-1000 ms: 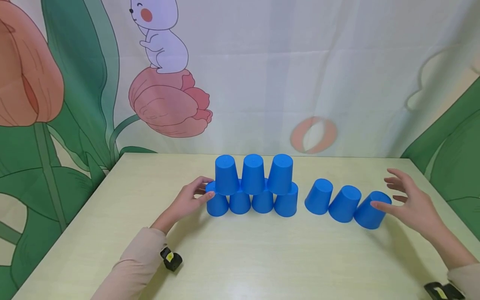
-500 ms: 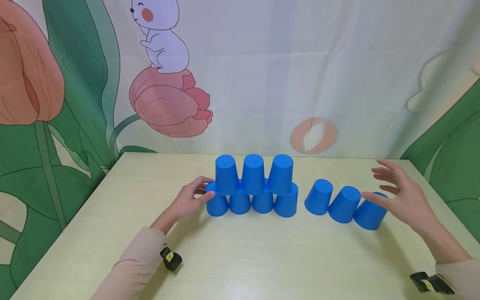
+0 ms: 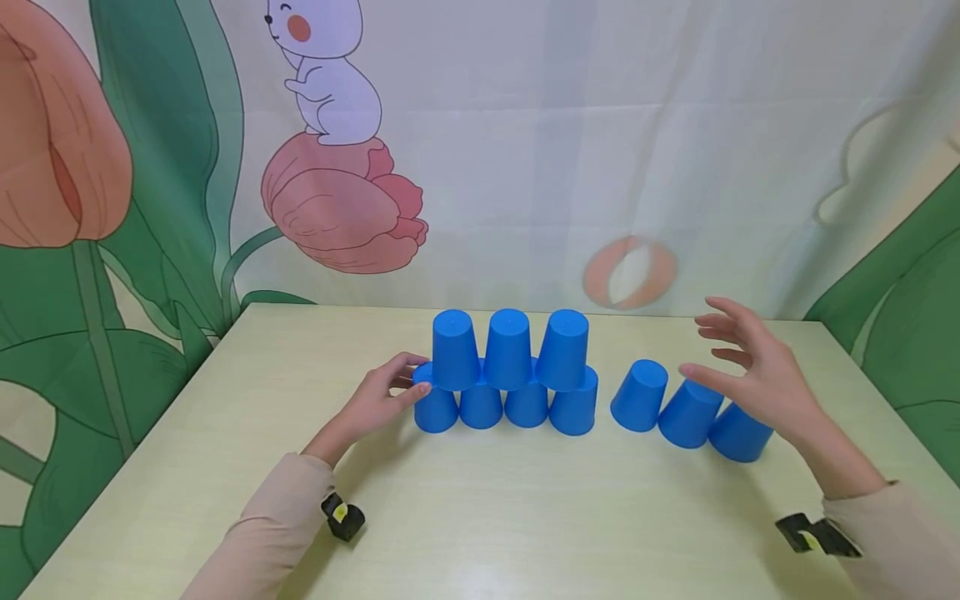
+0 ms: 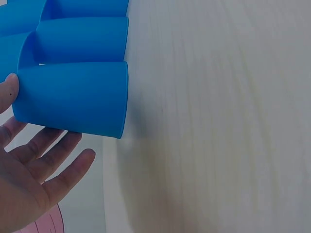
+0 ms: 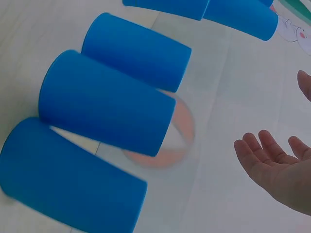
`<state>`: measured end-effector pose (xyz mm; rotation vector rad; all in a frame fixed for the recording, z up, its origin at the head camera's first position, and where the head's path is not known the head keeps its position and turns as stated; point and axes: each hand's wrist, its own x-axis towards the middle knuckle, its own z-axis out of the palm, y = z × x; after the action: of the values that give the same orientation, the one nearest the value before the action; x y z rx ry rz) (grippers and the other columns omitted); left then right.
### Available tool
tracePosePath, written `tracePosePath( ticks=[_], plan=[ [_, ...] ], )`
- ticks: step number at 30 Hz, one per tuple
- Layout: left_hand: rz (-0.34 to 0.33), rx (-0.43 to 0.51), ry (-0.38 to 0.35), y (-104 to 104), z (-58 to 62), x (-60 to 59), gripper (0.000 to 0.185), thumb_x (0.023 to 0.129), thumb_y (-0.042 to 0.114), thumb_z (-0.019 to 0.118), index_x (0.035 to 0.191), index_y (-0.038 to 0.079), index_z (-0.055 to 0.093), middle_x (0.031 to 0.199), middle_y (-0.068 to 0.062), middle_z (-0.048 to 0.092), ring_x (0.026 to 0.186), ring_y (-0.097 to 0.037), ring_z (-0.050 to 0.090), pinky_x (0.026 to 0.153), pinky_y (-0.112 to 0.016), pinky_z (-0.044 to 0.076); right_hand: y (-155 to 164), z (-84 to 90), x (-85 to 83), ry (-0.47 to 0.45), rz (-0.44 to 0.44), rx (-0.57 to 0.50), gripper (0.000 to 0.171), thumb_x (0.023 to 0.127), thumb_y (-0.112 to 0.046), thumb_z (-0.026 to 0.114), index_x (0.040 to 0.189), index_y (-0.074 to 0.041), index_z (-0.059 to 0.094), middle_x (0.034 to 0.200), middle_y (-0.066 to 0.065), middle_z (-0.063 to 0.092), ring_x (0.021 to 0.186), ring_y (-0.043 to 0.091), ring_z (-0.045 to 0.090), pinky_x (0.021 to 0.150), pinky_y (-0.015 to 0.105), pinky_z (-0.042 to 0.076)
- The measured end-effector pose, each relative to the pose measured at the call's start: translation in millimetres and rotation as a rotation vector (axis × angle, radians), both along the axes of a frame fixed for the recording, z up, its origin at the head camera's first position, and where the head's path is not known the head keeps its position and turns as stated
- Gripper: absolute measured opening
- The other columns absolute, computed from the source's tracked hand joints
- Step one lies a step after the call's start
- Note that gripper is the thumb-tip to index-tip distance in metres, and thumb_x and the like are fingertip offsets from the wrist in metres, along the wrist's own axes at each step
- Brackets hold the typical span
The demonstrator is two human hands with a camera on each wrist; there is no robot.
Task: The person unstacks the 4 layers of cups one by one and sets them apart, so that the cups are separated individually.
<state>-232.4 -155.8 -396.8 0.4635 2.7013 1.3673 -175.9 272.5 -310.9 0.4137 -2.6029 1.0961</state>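
Note:
Blue cups stand upside down on the table. Four-sided by nothing else, a lower row carries three cups, the upper middle cup (image 3: 507, 350) among them. My left hand (image 3: 375, 404) is at the left end, beside the leftmost lower cup (image 3: 435, 410). In the left wrist view its thumb (image 4: 8, 92) meets that cup near its narrow end, and the fairly straight fingers lie along the side. Three separate cups form a slanting line at the right: a left one (image 3: 639, 397), a middle one (image 3: 686, 417) and a right one (image 3: 741, 435). Above them my right hand (image 3: 761, 375) hovers, holding nothing, partly hiding two.
The pale wooden table (image 3: 525, 517) reaches back to a printed curtain (image 3: 480, 167) with flowers and a white animal. A black wrist camera (image 3: 343, 517) sits at the left sleeve, another camera (image 3: 817, 535) at the right sleeve.
My right hand has moved left and upward, from beside the rightmost separate cup to above the middle and right ones. My left hand and the cups have stayed in place.

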Motion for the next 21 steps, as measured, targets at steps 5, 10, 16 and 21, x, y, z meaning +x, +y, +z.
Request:
tracePosePath(
  ticks=[5, 10, 16, 21],
  plan=[
    [0.006, 0.002, 0.002, 0, -0.2, -0.3, 0.045, 0.089, 0.028, 0.058, 0.128, 0.009, 0.045, 0.121, -0.018, 0.054, 0.109, -0.035, 0.053, 0.087, -0.050, 0.045, -16, 1.7, -7.0, -0.013, 0.024, -0.021, 0.077, 0.080, -0.015, 0.070, 0.142, -0.011, 0.024, 0.129, 0.022, 0.045, 0.112, 0.038, 0.047, 0.090, 0.040, 0.045],
    [0.004, 0.006, 0.005, 0, -0.7, 0.4, 0.046, 0.089, 0.029, 0.058, 0.128, 0.009, 0.044, 0.122, -0.018, 0.053, 0.109, -0.035, 0.053, 0.087, -0.049, 0.045, -30, 3.0, -12.1, -0.012, 0.065, -0.066, 0.076, 0.081, -0.016, 0.069, 0.142, -0.010, 0.025, 0.129, 0.023, 0.045, 0.114, 0.040, 0.045, 0.088, 0.059, 0.039],
    [0.000, 0.007, -0.002, 1, -0.2, 0.2, 0.045, 0.089, 0.028, 0.058, 0.128, 0.010, 0.045, 0.122, -0.018, 0.053, 0.109, -0.035, 0.052, 0.088, -0.048, 0.045, -43, 3.1, -18.3, -0.001, 0.110, -0.089, 0.073, 0.082, -0.016, 0.069, 0.141, -0.009, 0.026, 0.128, 0.022, 0.046, 0.113, 0.039, 0.046, 0.089, 0.058, 0.039],
    [0.005, 0.002, -0.003, 1, 0.4, 0.1, 0.044, 0.089, 0.026, 0.058, 0.127, 0.009, 0.045, 0.122, -0.018, 0.054, 0.109, -0.035, 0.052, 0.087, -0.049, 0.045, -50, 1.6, -24.9, -0.003, 0.129, -0.086, 0.074, 0.081, -0.017, 0.069, 0.141, -0.010, 0.026, 0.128, 0.021, 0.046, 0.113, 0.039, 0.046, 0.089, 0.058, 0.039]
  ],
)
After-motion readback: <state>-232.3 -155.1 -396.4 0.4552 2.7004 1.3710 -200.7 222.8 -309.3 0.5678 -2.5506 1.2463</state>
